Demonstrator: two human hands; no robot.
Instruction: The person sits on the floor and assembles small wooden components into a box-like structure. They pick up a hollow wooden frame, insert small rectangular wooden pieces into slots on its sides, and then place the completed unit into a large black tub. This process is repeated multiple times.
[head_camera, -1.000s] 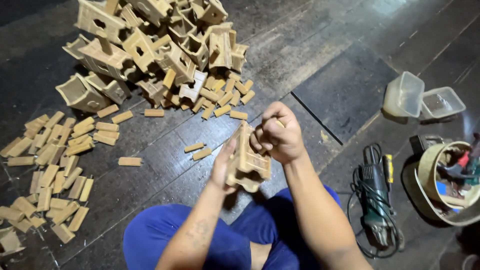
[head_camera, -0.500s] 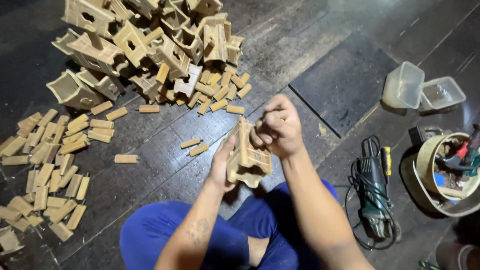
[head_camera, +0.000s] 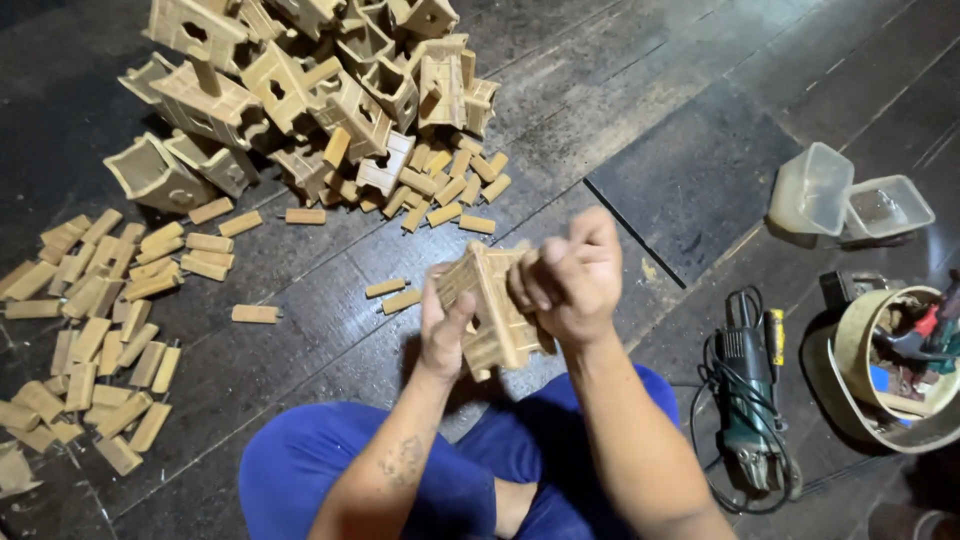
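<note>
Two hands gripping wooden box frame: left hand (head_camera: 445, 335), right hand (head_camera: 570, 280), clear tubs (head_camera: 850, 200) right

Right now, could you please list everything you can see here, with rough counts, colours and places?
wooden frame piece: one, tan, held up between both hands.
finished wooden pieces: a pile, too many to count, tan, top left on the floor.
small wooden blocks: dozens, tan, scattered at left and below the pile.
two loose blocks: tan, on the floor just left of the hands.
plastic tubs: two, clear, upper right.
angle grinder: one, green and black, with cord, right of the knee.
round basket: one, beige, holding tools, right edge.
floor: dark planks.
blue trousers: bottom centre.
left hand: gripping the frame.
right hand: gripping the frame.
</note>
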